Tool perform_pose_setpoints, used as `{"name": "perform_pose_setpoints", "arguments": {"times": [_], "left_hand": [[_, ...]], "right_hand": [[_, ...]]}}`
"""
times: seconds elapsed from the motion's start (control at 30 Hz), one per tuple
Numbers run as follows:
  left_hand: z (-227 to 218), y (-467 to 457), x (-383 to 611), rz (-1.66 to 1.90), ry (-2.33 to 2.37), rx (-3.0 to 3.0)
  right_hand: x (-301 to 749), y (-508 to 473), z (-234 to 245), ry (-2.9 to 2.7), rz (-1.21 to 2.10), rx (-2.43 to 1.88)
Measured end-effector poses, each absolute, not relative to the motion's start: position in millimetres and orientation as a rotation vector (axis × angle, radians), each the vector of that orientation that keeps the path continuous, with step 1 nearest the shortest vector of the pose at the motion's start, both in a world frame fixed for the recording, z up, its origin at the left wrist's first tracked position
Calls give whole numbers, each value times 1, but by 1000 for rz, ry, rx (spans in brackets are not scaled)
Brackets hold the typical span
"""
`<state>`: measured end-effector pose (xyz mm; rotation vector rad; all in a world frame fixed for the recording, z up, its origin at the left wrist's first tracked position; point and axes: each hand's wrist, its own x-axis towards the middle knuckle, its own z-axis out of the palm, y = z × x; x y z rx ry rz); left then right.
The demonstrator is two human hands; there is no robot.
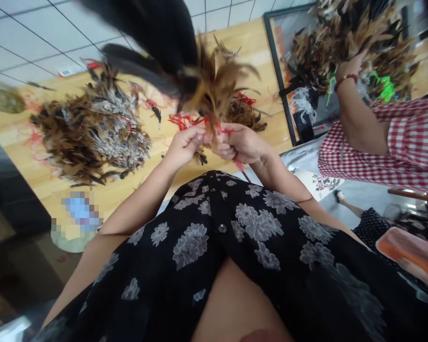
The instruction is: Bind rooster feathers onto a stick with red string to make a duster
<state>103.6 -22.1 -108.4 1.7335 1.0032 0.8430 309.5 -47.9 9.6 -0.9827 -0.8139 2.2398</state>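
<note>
My left hand and my right hand meet in front of my chest, both closed. Between them they pinch the base of a feather bundle of brown and black feathers that fans upward. A red string runs round the bundle's base and trails from my fingers. My black flowered dress fills the lower part of the view.
A large pile of brown and grey feathers lies on the wooden table to the left, a smaller heap beyond my hands. At right a person in a red checked top raises a hand toward more feathers.
</note>
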Motion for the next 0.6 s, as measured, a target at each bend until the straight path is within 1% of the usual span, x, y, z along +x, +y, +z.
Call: {"name": "perform_pose_setpoints", "arguments": {"times": [0.07,0.17,0.27,0.37,0.43,0.53,0.6], "left_hand": [[-102,-27,92,838,1007,1863],[-92,-38,84,907,994,2108],[-85,-46,93,978,935,2306],[-79,-45,106,933,952,2389],[-77,-42,111,900,983,2395],[-78,-38,109,890,1004,2379],[-79,-37,105,912,1033,2351]], "right_hand": [[310,-46,2,-780,2139,-1118],[307,-40,-15,-872,1946,-1317],[299,-33,-29,-1114,1637,-1463],[291,-26,-35,-1389,1355,-1570],[287,-24,-37,-1506,1226,-1632],[283,-23,-44,-1529,1180,-1651],[280,-22,-51,-1416,1361,-1576]]}}
